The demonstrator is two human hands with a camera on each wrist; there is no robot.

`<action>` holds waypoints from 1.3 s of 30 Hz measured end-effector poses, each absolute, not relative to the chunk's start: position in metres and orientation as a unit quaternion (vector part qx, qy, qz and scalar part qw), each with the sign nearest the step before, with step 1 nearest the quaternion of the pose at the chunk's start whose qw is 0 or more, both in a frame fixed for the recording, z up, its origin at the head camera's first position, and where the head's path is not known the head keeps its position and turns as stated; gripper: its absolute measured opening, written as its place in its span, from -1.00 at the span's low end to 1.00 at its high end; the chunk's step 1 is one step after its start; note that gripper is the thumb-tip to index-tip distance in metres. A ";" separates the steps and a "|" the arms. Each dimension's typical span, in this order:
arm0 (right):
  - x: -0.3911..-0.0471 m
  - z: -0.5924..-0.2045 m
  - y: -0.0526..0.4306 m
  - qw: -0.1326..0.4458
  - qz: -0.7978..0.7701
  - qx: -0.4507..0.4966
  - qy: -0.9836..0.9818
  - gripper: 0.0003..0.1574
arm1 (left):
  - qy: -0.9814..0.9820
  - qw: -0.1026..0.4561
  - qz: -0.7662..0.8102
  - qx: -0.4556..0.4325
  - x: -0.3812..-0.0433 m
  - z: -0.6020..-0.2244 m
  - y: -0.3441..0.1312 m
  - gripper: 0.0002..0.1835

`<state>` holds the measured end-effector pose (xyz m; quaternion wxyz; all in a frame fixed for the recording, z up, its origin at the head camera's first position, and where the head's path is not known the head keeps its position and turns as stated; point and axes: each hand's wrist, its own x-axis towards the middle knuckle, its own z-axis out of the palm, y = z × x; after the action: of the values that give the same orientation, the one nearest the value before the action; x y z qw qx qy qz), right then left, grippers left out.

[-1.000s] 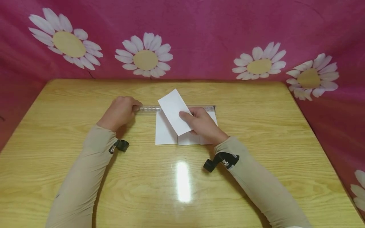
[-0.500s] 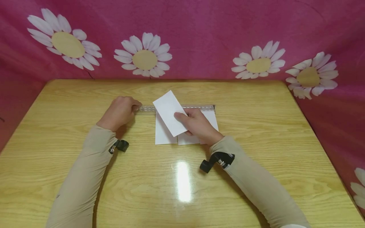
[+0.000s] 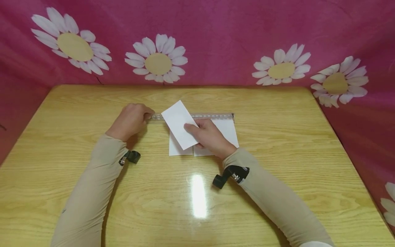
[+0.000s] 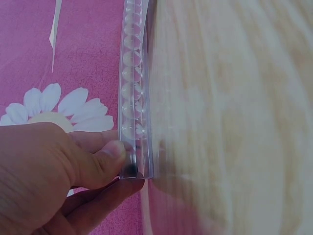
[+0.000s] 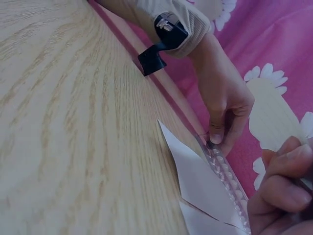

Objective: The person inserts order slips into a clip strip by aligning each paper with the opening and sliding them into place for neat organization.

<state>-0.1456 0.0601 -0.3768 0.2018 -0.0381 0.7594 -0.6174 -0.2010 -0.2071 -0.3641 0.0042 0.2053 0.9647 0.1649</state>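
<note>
A clear plastic strip (image 3: 213, 116) with a row of rounded bumps lies across the far part of the table. My left hand (image 3: 131, 118) pinches its left end; in the left wrist view the thumb and fingers (image 4: 111, 151) grip that end. White paper cards (image 3: 226, 132) lie side by side along the strip's near edge. Between thumb and fingers, my right hand (image 3: 210, 135) pinches another white card (image 3: 179, 120), tilted, which overlaps the strip and the left cards in the head view. The right wrist view shows both hands near the strip, my right hand (image 5: 288, 188) partly cut off.
The wooden table (image 3: 160, 199) reaches back to a pink cloth (image 3: 216, 41) printed with white daisies. A dark camera mount (image 3: 131, 157) sits on the left sleeve, another mount (image 3: 231, 175) on the right one.
My right hand has moved left with its card along the strip, uncovering more of the white cards at the right. The left hand has stayed on the strip's end.
</note>
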 end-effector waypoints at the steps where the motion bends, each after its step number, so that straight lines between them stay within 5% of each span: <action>1: -0.146 -0.377 0.059 0.203 -0.617 -0.039 0.760 -0.60 | 0.965 0.004 0.164 0.204 -0.201 -0.364 -0.207 -0.57; 39: -0.142 -0.385 0.025 0.232 -0.637 -0.034 0.734 -0.54 | 0.967 0.016 0.170 0.191 -0.203 -0.365 -0.207 -0.57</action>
<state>-0.1423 0.0254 -0.3847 0.2318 -0.0341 0.7340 -0.6374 -0.2029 -0.2070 -0.3654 0.0155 0.1907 0.9667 0.1698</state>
